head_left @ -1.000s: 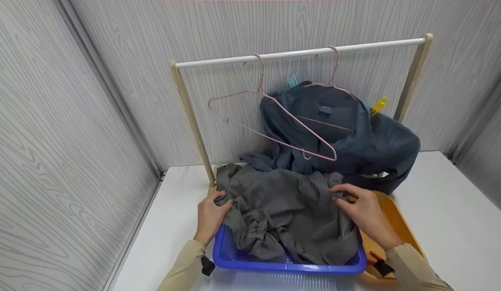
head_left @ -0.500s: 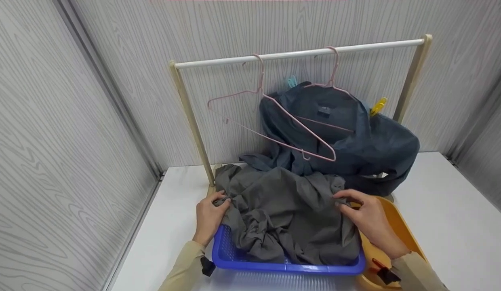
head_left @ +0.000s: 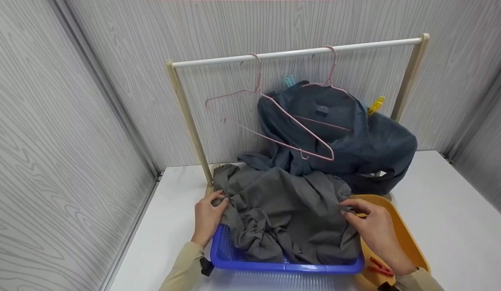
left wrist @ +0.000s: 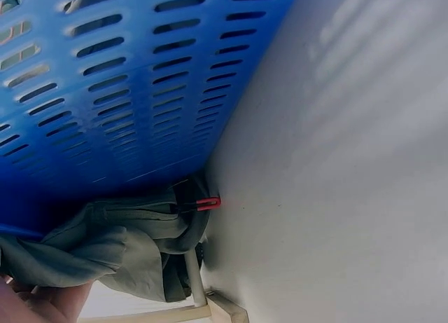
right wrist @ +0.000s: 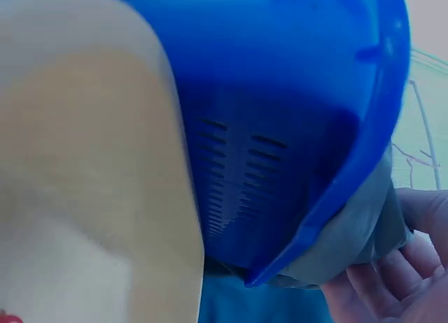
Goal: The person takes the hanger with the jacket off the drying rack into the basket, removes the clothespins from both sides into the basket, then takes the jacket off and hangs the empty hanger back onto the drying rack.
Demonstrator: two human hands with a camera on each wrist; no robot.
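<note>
A crumpled dark grey garment point(head_left: 287, 214) spreads over the blue plastic basket point(head_left: 289, 268) and hangs past its far side. At the garment's left edge, my left hand point(head_left: 208, 218) pinches the cloth between thumb and fingers. My right hand point(head_left: 373, 226) pinches its right edge, above the orange tray point(head_left: 408, 242). Folds of grey cloth point(left wrist: 133, 256) drape beside the slotted basket wall point(left wrist: 140, 92) in the left wrist view. The right wrist view catches my right fingers point(right wrist: 371, 288) under the cloth point(right wrist: 343, 239), by the basket rim.
Behind the basket stands a rack with a white rail point(head_left: 295, 53). It carries a bare pink hanger point(head_left: 291, 117) and a dark blue garment point(head_left: 379, 141) on another hanger, with light blue point(head_left: 290, 81) and yellow clothespins point(head_left: 376, 105). A red clothespin point(head_left: 381, 266) lies in the tray.
My right hand has moved right and toward me, drawing the garment's right edge with it. The left hand keeps its place and its pinch. The red clothespin in the tray shows more fully.
</note>
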